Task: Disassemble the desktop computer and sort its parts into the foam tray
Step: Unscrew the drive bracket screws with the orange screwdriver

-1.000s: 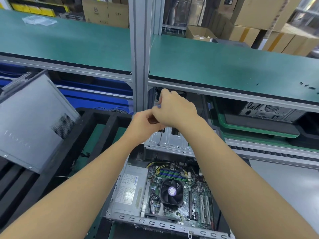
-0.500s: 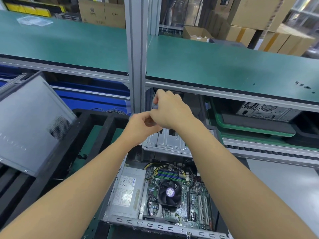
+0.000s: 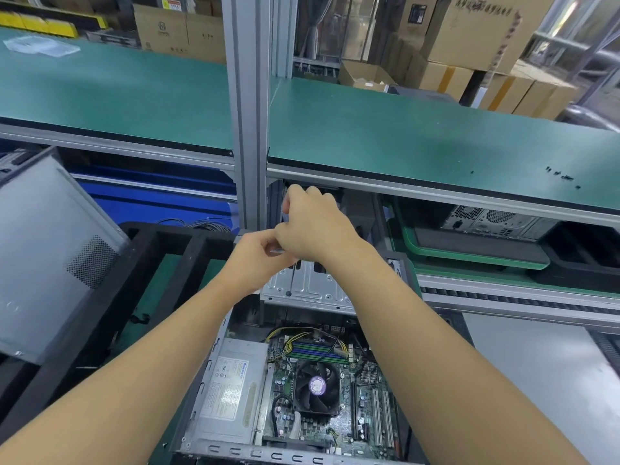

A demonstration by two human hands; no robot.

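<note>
Single head-worn view, looking forward and down, close over open computer (image 3: 295,391), wide-angle

Drive cage (image 3: 312,288) is bare shiny sheet metal; foam tray (image 3: 188,236) matt black; shelf top (image 3: 402,139) smooth matt green.

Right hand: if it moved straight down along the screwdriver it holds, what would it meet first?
Probably the left hand, gripping the screwdriver shaft just beneath the right hand; below that, the metal drive cage. Depth is unclear.
</note>
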